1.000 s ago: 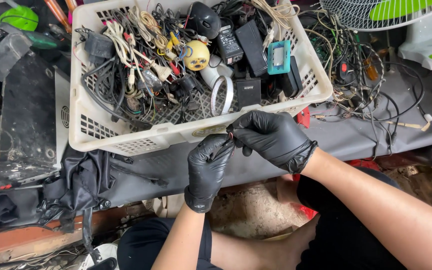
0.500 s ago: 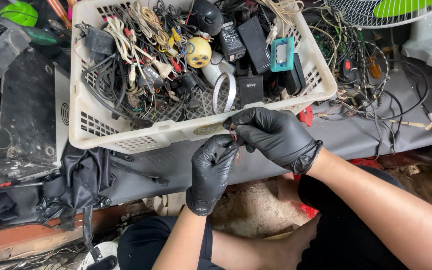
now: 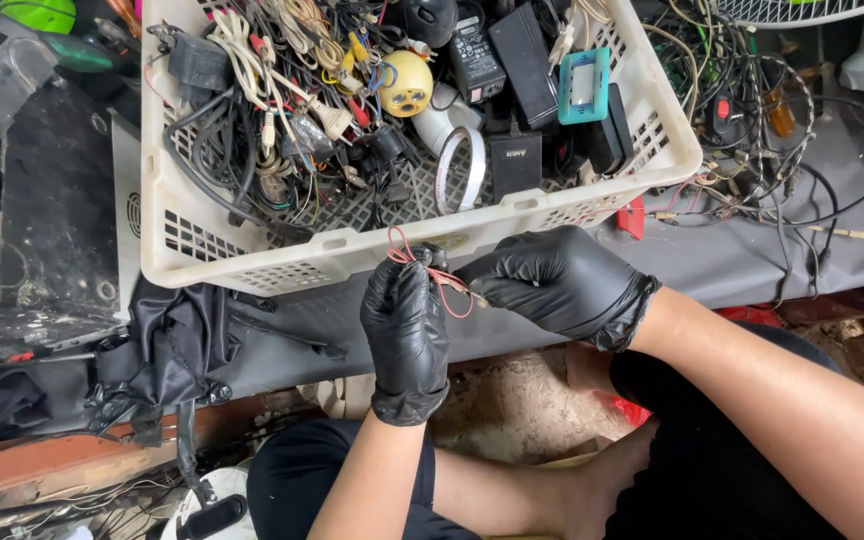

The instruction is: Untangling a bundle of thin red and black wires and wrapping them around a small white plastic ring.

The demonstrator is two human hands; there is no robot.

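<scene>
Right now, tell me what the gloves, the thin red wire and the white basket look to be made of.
Gloves on the left hand and right hand: thin black rubber, probably nitrile, with a creased, faintly glossy skin.
Thin red wire: likely plastic-insulated metal, since it holds springy loops.
White basket: moulded plastic with a matte, grimy surface and perforated walls.

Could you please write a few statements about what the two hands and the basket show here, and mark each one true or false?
1. Both hands, left hand and right hand, wear black gloves. True.
2. The hands hold a thin red wire between them. True.
3. The white basket holds only folded cloth. False: it holds tangled cables, adapters and a yellow round part.
4. The right hand reaches inside the basket. False: it is outside, in front of the basket's near wall.
</scene>
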